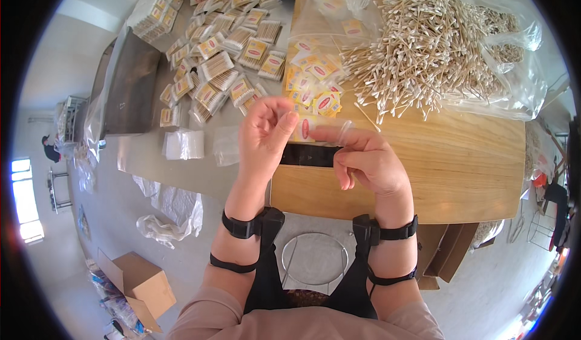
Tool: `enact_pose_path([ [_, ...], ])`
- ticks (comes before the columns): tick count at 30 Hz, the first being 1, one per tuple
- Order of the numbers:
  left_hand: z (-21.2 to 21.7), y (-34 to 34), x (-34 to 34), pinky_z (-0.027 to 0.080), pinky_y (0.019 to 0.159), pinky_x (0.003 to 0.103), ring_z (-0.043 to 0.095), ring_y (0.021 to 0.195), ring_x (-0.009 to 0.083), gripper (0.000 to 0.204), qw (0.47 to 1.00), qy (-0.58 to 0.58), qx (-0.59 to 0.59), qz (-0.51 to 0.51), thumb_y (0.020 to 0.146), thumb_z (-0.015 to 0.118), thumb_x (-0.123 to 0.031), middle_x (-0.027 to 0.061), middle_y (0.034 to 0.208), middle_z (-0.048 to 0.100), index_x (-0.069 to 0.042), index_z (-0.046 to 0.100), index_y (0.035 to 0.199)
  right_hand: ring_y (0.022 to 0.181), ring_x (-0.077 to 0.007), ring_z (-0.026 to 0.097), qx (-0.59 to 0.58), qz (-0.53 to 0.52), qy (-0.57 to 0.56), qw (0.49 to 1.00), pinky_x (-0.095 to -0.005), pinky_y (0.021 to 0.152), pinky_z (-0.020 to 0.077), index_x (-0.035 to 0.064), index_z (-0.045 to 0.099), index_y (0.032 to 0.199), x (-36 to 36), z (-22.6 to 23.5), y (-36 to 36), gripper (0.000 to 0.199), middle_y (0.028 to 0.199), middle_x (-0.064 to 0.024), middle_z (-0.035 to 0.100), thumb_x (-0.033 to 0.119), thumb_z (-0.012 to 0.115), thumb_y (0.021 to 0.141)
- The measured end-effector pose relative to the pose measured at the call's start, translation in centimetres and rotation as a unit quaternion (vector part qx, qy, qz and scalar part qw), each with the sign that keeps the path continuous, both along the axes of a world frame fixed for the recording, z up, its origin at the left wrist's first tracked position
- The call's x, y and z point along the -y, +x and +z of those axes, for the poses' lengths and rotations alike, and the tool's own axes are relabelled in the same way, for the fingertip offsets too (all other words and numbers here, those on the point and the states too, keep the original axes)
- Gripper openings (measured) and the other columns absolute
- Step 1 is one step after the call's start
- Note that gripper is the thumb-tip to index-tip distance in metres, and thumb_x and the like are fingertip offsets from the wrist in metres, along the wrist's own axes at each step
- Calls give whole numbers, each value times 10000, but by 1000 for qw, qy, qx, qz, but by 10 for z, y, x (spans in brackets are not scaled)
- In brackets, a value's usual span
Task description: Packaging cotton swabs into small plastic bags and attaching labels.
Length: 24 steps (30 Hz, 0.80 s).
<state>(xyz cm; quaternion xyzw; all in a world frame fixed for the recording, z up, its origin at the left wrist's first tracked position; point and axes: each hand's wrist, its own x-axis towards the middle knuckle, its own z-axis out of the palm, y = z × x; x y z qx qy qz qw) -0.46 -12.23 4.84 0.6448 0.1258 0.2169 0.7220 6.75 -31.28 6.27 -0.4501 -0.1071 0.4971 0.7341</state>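
Note:
My left hand (264, 135) is closed in a pinch, thumb against forefinger, at the left edge of a small clear plastic bag with a yellow and white label card (304, 128). From the other side my right hand (374, 161) reaches across with its forefinger stretched out along the card, its other fingers loosely bent and apart. A clear plastic edge (345, 132) shows around that forefinger. Just beyond lies a heap of similar label cards (321, 92). Under both hands, a black flat object (310, 155) is set at the wooden table's near side.
Loose cotton swabs (430, 49) pile up on clear plastic at the right. Several filled swab packs (218, 64) cover the metal tabletop (200, 173) at the left, near stacked clear bags (183, 144). A stool (315, 258) and an open cardboard box (144, 282) stand below.

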Motion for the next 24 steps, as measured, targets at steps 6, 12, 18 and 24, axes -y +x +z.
enact_pose_path([
  [6,6,-2,-29,305,482,179,403,541,10,255,977,66,-99,177,971,635,-278,-79,608,485,-74,620,818,512,-105,552,26,-35,-36,998,-217,514,441,-60,587,1275,-2,-7,3,461,672,-62,647,-23,455,835],
  [12,-30,-43,-130,339,479,238,423,515,47,292,912,262,-249,193,972,623,-283,-31,555,474,-43,626,807,557,-95,586,90,-140,-143,976,-217,548,469,30,611,1291,-2,-23,9,471,630,-34,606,-8,444,851],
  [18,-65,-66,-139,467,613,350,595,646,210,208,809,453,-339,160,925,656,-221,87,704,608,-15,639,946,571,-106,596,149,-173,-222,948,-236,541,484,-6,603,1267,-12,-27,4,436,735,-62,626,-32,462,856],
  [24,-68,-65,-124,423,974,448,544,1140,352,338,709,672,-185,110,902,636,-138,150,1240,581,-26,571,1215,597,-111,592,240,-228,-243,911,-256,564,524,-43,599,1227,-13,-35,2,388,1265,-156,571,-55,487,856],
])
